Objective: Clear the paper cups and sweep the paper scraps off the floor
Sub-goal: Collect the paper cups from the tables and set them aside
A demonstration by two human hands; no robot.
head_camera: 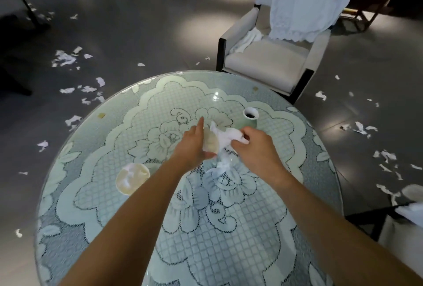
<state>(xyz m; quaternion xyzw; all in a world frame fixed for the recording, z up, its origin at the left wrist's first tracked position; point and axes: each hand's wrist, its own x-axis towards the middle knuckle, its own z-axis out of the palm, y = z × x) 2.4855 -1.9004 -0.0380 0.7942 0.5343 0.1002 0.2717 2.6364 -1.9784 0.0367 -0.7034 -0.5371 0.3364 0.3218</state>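
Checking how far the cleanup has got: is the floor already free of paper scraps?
No, white paper scraps lie scattered on the grey floor on both sides of the round table.

A vase [251, 118] stands on the lace-covered round table [229, 240], an armchair [263, 61] beyond.

A paper cup [132, 178] sits on the desk [229, 240] at near left; a vase [251, 115] stands far right of centre. Over the middle, the left hand [192, 146] holds a second cup [209, 142], and the right hand [256, 148] pinches crumpled paper [225, 138] touching it. Beyond the desk, far right, stands an armchair [263, 61] with a cloth [304, 6] over its back. Paper scraps [64, 58] lie on the floor on both sides.
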